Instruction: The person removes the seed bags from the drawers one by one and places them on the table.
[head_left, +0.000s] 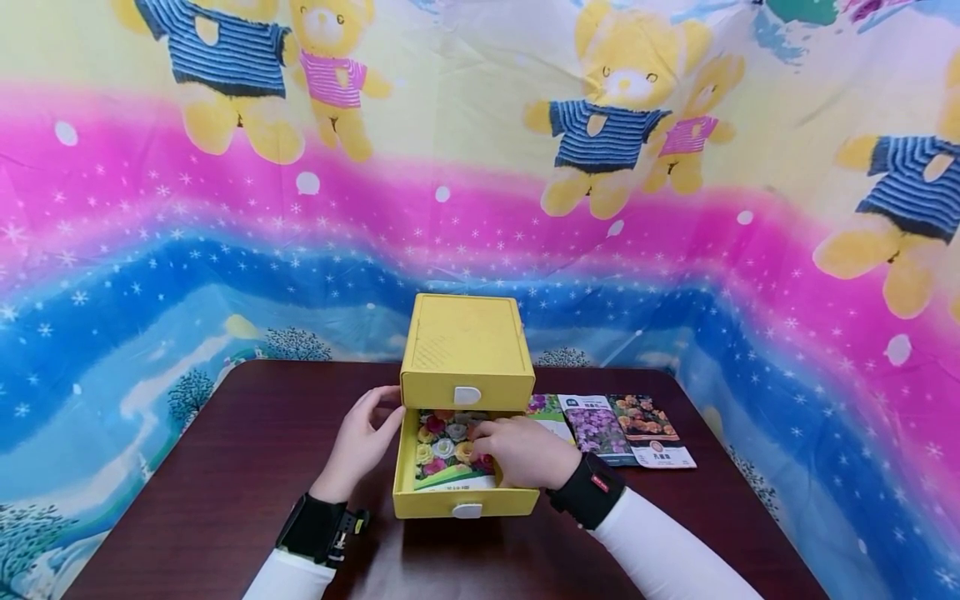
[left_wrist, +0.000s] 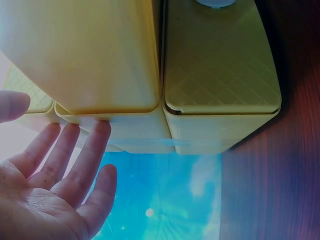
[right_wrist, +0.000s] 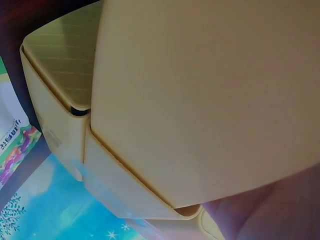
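Observation:
A yellow desktop drawer box [head_left: 468, 333] stands on the table, with its open drawer [head_left: 427, 505] pulled out toward me. Inside that drawer lies a flower seed packet [head_left: 442, 450] printed with red, white and yellow blooms. My right hand [head_left: 528, 452] reaches over the drawer's right wall, its bent fingers at the packet's right part; the drawer wall hides them in the right wrist view. At the box's left side is my left hand [head_left: 365, 437]. Its fingers [left_wrist: 95, 145] are spread, with the fingertips right at the yellow casing in the left wrist view.
To the right of the box lie a purple flower packet [head_left: 597, 427], an orange flower packet [head_left: 651, 425] and a green-and-white packet [head_left: 551, 414] partly behind my right hand. Under the open drawer is a closed lower drawer [left_wrist: 220, 60]. A printed curtain [head_left: 465, 225] hangs behind the dark table [head_left: 247, 467].

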